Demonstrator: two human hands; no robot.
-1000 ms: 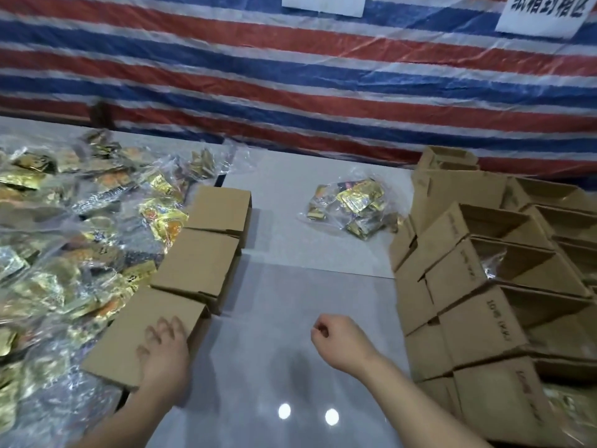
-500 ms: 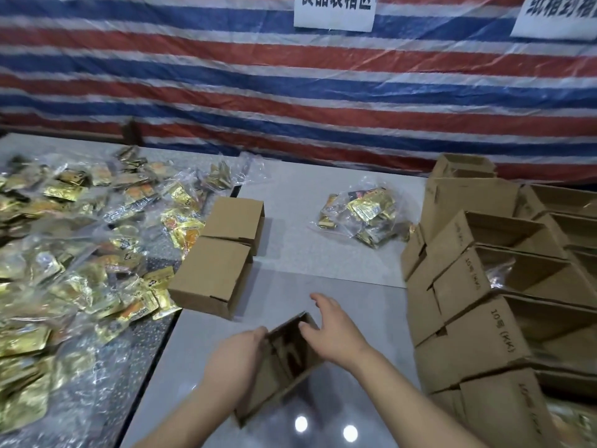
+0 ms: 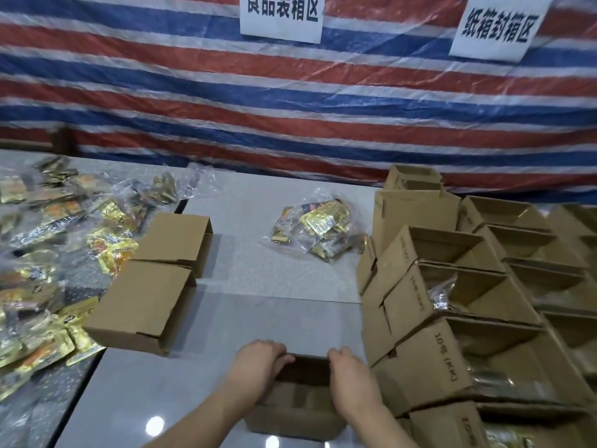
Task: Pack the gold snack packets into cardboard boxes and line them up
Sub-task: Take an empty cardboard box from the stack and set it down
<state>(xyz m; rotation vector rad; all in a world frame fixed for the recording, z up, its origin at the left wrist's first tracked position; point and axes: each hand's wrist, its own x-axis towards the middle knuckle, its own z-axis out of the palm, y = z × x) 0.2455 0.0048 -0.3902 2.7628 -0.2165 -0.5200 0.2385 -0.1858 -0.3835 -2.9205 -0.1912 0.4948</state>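
An open cardboard box point(image 3: 298, 405) stands on the grey table near the front edge, its opening facing up. My left hand point(image 3: 258, 367) grips its left rim and my right hand point(image 3: 352, 373) grips its right rim. A clear bag of gold snack packets point(image 3: 315, 227) lies in the middle of the table, well beyond the box. Two cardboard boxes point(image 3: 148, 299) lie on their sides in a row at the left. A big heap of gold packets point(image 3: 48, 270) in clear bags spreads over the far left.
Several open cardboard boxes point(image 3: 452, 286) stand in rows along the right, some with packets inside. A striped red, white and blue tarp point(image 3: 290, 108) with two paper signs closes off the back. The grey table point(image 3: 258, 279) runs between the box rows.
The nearest left box has been lifted from the row, turned upright and set at the table's front centre. Both hands now hold its rims. The view has tilted up.
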